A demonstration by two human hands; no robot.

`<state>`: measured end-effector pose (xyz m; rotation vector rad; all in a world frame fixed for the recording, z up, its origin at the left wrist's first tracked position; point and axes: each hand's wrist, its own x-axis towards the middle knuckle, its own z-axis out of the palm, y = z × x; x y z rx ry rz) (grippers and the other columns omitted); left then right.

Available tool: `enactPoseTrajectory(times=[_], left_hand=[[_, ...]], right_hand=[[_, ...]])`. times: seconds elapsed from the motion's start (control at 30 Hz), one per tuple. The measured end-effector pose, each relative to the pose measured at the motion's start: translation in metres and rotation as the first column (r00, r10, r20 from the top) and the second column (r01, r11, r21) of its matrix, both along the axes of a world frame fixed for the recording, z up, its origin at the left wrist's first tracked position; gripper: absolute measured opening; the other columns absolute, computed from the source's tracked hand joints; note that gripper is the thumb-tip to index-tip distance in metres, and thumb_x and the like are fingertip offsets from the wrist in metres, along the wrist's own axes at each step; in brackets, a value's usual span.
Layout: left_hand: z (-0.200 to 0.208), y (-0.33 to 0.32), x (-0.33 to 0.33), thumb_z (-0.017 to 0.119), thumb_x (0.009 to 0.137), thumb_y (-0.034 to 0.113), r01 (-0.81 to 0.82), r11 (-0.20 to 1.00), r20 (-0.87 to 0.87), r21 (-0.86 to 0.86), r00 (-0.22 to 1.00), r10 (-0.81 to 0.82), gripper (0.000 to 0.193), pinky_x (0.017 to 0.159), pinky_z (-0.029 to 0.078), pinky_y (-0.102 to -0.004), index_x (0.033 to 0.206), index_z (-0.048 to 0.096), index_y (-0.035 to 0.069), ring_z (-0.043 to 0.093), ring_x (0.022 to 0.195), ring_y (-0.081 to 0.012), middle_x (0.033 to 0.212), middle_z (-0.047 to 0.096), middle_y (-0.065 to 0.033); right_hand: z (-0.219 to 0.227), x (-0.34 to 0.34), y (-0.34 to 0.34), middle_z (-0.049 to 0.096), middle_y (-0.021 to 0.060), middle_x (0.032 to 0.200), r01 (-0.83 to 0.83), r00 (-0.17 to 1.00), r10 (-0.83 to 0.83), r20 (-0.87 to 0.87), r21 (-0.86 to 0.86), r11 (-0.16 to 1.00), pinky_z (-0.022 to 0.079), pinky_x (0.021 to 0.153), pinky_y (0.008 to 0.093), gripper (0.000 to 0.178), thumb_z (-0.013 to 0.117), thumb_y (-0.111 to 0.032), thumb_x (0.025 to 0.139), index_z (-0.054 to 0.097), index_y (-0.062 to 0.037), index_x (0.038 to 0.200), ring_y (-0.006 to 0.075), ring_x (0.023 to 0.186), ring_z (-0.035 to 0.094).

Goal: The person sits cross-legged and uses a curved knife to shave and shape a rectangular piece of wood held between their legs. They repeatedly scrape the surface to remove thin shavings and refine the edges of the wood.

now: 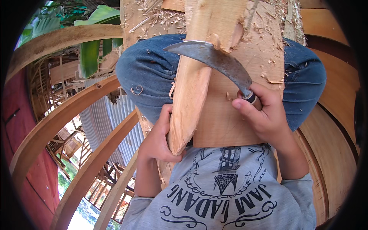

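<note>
My right hand (264, 111) is closed round the short handle of a curved, sickle-like knife (226, 63). Its dark blade arcs up and to the left, lying across a long, pale piece of wood (191, 99). The near end of that wood tapers to a blunt point close to my shirt. My left hand (163, 138) grips this tapered end from the left, with the fingers partly hidden beneath it. A raised curl of wood (216, 40) stands at the blade's far edge.
A wide flat board (237, 115) lies across my lap between my bent knees, under the carved wood. Wood shavings (264, 28) are scattered over its far part. Curved wooden rails (73, 115) run along the left, with corrugated metal sheeting (122, 115) beyond. Planks (326, 145) lie at the right.
</note>
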<state>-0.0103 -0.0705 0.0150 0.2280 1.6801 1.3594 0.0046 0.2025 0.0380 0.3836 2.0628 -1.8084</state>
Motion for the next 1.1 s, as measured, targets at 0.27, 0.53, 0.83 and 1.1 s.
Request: enactPoseTrajectory(times=[0.27, 0.53, 0.83, 1.1], left_hand=[[-0.003, -0.006, 0.005, 0.073, 0.038, 0.017, -0.12, 0.993, 0.14, 0.01, 0.983, 0.117, 0.1, 0.097, 0.024, -0.0229, 0.128, 0.031, 0.002, 0.04, 0.11, -0.0128, 0.115, 0.043, -0.0035], [-0.002, 0.003, 0.004, 0.074, 0.039, 0.016, -0.134, 0.988, 0.079, 0.071, 0.989, 0.128, 0.103, 0.094, 0.028, -0.024, 0.131, 0.029, 0.002, 0.042, 0.108, -0.0133, 0.116, 0.044, -0.0046], [-0.005, 0.001, 0.002, 0.076, 0.046, 0.014, -0.069, 0.992, -0.024, 0.105, 0.997, 0.072, 0.092, 0.095, 0.03, -0.0258, 0.125, 0.032, 0.003, 0.044, 0.107, -0.0133, 0.113, 0.048, -0.0053], [-0.001, 0.005, 0.002, 0.076, 0.043, 0.016, -0.071, 0.997, 0.027, 0.0, 0.997, 0.071, 0.097, 0.095, 0.026, -0.0235, 0.128, 0.032, 0.003, 0.039, 0.111, -0.0121, 0.114, 0.04, -0.0031]], right_hand=[[0.0, -0.008, 0.015, 0.048, 0.0069, 0.055, -0.185, 0.949, 0.244, -0.202, 0.271, 0.945, 0.035, 0.043, 0.0272, 0.021, 0.071, -0.016, 0.079, 0.057, -0.0007, 0.079, 0.0151, 0.045, 0.041], [0.008, -0.003, 0.018, 0.052, 0.0075, 0.061, -0.327, 0.931, 0.355, 0.081, -0.239, 0.914, 0.038, 0.051, 0.0265, 0.023, 0.071, -0.018, 0.081, 0.059, 0.0012, 0.079, 0.0097, 0.055, 0.044], [0.003, 0.005, 0.016, 0.046, 0.0053, 0.056, -0.134, 0.989, 0.146, -0.031, 0.232, 0.963, 0.034, 0.047, 0.0247, 0.026, 0.076, -0.015, 0.073, 0.056, 0.0004, 0.07, 0.0073, 0.052, 0.041], [-0.018, 0.0, 0.039, 0.041, -0.0086, 0.054, 0.305, 0.947, -0.244, -0.208, 0.353, 0.884, 0.025, 0.045, 0.0198, 0.024, 0.07, -0.01, 0.08, 0.052, -0.0037, 0.066, 0.001, 0.051, 0.032]])
